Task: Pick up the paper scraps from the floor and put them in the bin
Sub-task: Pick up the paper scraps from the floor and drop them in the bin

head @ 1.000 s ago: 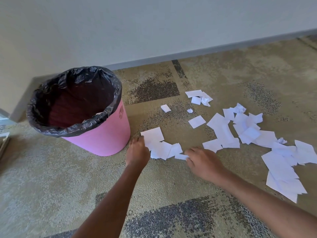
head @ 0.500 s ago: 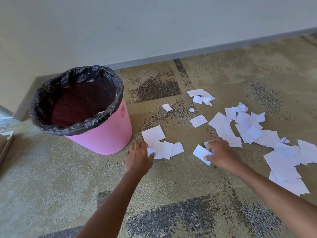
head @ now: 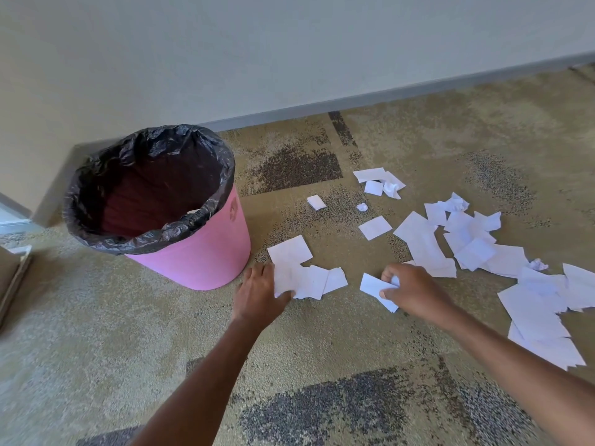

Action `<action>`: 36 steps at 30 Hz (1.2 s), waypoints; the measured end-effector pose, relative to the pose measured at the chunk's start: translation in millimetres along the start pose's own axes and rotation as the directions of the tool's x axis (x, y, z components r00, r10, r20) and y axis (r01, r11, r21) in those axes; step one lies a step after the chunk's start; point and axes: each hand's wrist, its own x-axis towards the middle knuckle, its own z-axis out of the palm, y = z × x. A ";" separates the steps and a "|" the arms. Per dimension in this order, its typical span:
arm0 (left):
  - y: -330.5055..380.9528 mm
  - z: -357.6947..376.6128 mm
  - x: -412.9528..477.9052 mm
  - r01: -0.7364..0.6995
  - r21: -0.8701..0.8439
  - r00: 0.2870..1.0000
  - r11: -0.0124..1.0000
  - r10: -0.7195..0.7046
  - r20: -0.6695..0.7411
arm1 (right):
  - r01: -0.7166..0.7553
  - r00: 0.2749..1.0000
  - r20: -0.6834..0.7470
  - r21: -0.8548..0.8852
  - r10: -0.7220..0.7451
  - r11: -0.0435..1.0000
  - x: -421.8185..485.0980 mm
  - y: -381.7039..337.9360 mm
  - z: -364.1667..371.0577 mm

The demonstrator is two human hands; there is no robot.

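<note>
Right hand (head: 415, 291) has its fingers curled, with thumb and fingertips pinching one scrap (head: 373, 286). Most of that scrap sticks out to the left of the fingertips. Left hand (head: 257, 294) is at the pile (head: 306, 275), thumb tucked at the corner nearest it and fingers along the pile's left side. Looks to me like a loose pinch on a few sheets at once. Bin (head: 193, 259) sits just left of and beyond the left fingers, really close. Loads more scraps (head: 467, 246) lie beyond and to the right of the right fingers.

Handling-wise, my guess is they weigh nothing and are floppy. You can't really hurt them, and crumpling actually helps. Flat sheets hug the carpet (head: 322, 333), so go for a lifted corner or edge, or rake several together and bunch them. Loose sheets slide over each other and flutter off, so squeeze the bunch tight. The little balls (head: 362, 207) just need a fingertip pinch.
</note>
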 end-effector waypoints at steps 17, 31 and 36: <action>9.0 -4.8 4.3 0.126 -0.095 0.988 0.987 -0.116 0.102 | 0.001 0.999 0.051 0.069 -0.005 0.998 -2.7 -5.3 1.7; 12.2 -26.8 -15.2 0.192 -0.529 0.980 0.827 -0.192 0.057 | -0.032 0.998 0.057 0.448 0.007 0.893 -2.5 -31.3 -1.9; 50.6 -75.3 -35.5 0.219 -0.924 0.973 0.315 -0.138 0.184 | 0.004 0.998 0.050 0.659 -0.048 0.752 -8.7 -82.9 -18.6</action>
